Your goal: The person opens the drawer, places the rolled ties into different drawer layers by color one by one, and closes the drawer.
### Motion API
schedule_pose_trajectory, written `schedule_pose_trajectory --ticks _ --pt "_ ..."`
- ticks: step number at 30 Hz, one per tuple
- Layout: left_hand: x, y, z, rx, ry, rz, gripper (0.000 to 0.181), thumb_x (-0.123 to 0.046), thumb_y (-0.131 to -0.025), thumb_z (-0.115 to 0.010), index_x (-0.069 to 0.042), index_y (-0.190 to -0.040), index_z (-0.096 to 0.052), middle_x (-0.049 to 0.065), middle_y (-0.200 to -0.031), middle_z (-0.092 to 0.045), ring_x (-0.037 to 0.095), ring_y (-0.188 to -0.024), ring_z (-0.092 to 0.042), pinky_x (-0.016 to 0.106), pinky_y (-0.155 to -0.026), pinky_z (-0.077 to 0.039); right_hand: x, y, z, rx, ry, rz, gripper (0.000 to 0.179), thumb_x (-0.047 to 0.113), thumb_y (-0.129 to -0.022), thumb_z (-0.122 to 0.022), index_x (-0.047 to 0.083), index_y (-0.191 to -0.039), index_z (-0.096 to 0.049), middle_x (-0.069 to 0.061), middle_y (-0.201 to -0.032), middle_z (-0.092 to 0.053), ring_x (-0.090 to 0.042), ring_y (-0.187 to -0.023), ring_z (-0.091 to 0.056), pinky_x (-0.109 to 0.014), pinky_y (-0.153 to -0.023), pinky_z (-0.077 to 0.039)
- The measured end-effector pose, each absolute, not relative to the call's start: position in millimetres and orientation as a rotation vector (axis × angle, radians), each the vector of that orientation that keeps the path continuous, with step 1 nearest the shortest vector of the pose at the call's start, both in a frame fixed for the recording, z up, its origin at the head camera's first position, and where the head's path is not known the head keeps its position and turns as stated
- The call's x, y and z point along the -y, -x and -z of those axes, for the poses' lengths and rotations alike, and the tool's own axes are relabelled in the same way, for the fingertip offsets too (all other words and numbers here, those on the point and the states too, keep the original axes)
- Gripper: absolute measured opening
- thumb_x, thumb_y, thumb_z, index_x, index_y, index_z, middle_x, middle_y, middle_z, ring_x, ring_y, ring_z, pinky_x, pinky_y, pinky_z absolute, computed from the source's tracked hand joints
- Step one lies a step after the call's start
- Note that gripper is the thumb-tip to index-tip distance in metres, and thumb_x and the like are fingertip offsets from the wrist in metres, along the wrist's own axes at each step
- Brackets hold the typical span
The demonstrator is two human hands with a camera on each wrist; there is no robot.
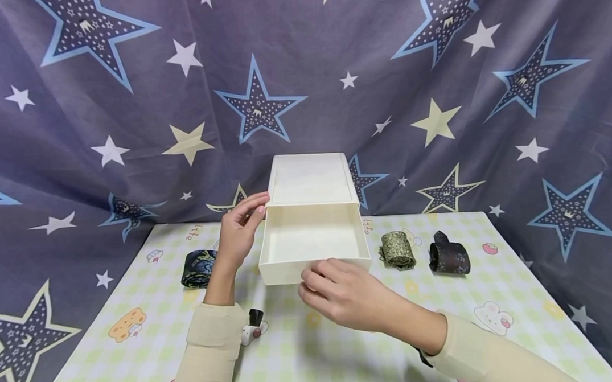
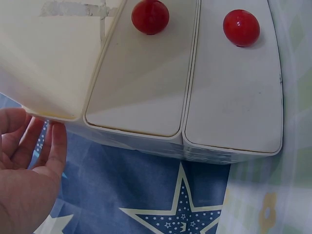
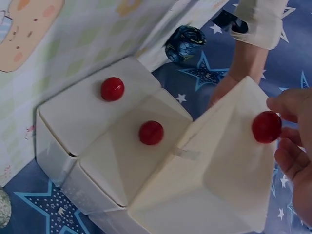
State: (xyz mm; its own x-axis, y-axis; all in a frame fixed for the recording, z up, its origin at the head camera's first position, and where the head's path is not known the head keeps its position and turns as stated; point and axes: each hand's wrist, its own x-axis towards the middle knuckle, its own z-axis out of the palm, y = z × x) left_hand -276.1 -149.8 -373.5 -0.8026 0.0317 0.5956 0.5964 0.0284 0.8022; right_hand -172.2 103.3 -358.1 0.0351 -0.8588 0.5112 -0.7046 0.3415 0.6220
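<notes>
A white drawer cabinet (image 1: 313, 179) stands on the table with its top drawer (image 1: 316, 271) pulled out, and the inside of that drawer is bare. My right hand (image 1: 343, 295) is at the drawer's front. In the right wrist view its thumb and fingers pinch the red round knob (image 3: 266, 126); the head view hides this knob. My left hand (image 1: 240, 228) touches the cabinet's left side near its front edge, fingers extended. The left wrist view shows those fingers (image 2: 57, 146) against the white edge. Two lower drawers, each with a red knob (image 2: 150, 16), are closed.
Left of the cabinet lies a dark blue patterned fabric roll (image 1: 199, 268). On the right are an olive patterned roll (image 1: 397, 249) and a dark flowered roll (image 1: 449, 256). A checked cloth (image 1: 154, 346) covers the table; a starry curtain (image 1: 303, 117) hangs behind.
</notes>
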Motion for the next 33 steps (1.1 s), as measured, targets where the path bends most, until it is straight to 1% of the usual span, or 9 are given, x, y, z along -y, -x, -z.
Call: schedule_pose_trajectory --ticks 2,6,9,14,18,24,30,33 --pt "150 276 374 1.898 0.635 1.827 0.027 0.002 -0.101 -0.060 0.013 -0.125 -0.066 0.028 -0.138 -0.059 0.017 -0.117 -0.063 0.022 -0.092 -0.055 -104 170 353 1.710 -1.400 0.196 0.026 0.008 -0.106 -0.044 0.007 -0.107 -0.070 -0.007 -0.107 -0.065 -0.023 -0.094 -0.061 -0.029 -0.075 -0.052" --pt "148 273 371 1.902 0.632 1.827 0.027 0.004 -0.101 -0.059 0.014 -0.125 -0.065 0.030 -0.138 -0.058 0.023 -0.119 -0.062 0.019 -0.091 -0.054 -109 167 344 1.714 -1.377 0.121 0.023 0.014 -0.099 -0.049 0.007 -0.110 -0.069 -0.007 -0.107 -0.066 -0.024 -0.092 -0.061 -0.031 -0.075 -0.052" --pt "148 272 370 1.899 0.634 1.820 0.027 0.004 -0.100 -0.060 0.014 -0.125 -0.065 0.029 -0.138 -0.058 0.020 -0.119 -0.063 0.019 -0.091 -0.054 -113 167 339 1.742 -1.362 0.041 0.022 0.019 -0.097 -0.054 0.008 -0.111 -0.068 -0.006 -0.106 -0.067 -0.024 -0.091 -0.061 -0.034 -0.077 -0.053" --pt "147 273 369 1.911 0.636 1.798 0.027 0.003 -0.101 -0.060 0.013 -0.125 -0.066 0.028 -0.138 -0.058 0.018 -0.118 -0.063 0.019 -0.090 -0.054 -123 170 333 1.812 -1.329 -0.052 0.023 0.023 -0.097 -0.060 0.009 -0.113 -0.068 -0.008 -0.107 -0.068 -0.026 -0.092 -0.062 -0.037 -0.078 -0.054" --pt "147 272 369 1.926 0.629 1.783 0.027 0.002 -0.101 -0.060 0.013 -0.125 -0.066 0.028 -0.139 -0.059 0.023 -0.121 -0.062 0.018 -0.090 -0.053 -134 174 330 1.837 -1.308 -0.115 0.027 0.026 -0.099 -0.060 0.008 -0.117 -0.068 -0.011 -0.108 -0.068 -0.030 -0.093 -0.062 -0.041 -0.079 -0.054" --pt "148 271 369 1.934 0.611 1.774 0.027 0.002 -0.101 -0.060 0.013 -0.125 -0.066 0.028 -0.138 -0.059 0.030 -0.123 -0.061 0.018 -0.090 -0.053 -154 180 325 1.915 -1.236 -0.228 0.034 0.031 -0.104 -0.056 0.005 -0.122 -0.068 -0.016 -0.113 -0.067 -0.034 -0.098 -0.063 -0.049 -0.084 -0.054" --pt "148 270 369 1.936 0.601 1.778 0.027 0.002 -0.101 -0.060 0.013 -0.125 -0.066 0.026 -0.138 -0.059 0.032 -0.123 -0.060 0.018 -0.090 -0.053 -176 191 323 2.053 -1.124 -0.295 0.037 0.034 -0.105 -0.054 0.006 -0.125 -0.067 -0.015 -0.119 -0.066 -0.035 -0.101 -0.061 -0.049 -0.086 -0.051" --pt "148 270 368 1.936 0.601 1.777 0.027 0.002 -0.101 -0.060 0.013 -0.125 -0.066 0.027 -0.138 -0.059 0.029 -0.123 -0.060 0.018 -0.090 -0.053 -187 199 324 2.093 -1.076 -0.315 0.038 0.036 -0.104 -0.055 0.006 -0.126 -0.068 -0.014 -0.120 -0.065 -0.034 -0.102 -0.060 -0.050 -0.088 -0.050"
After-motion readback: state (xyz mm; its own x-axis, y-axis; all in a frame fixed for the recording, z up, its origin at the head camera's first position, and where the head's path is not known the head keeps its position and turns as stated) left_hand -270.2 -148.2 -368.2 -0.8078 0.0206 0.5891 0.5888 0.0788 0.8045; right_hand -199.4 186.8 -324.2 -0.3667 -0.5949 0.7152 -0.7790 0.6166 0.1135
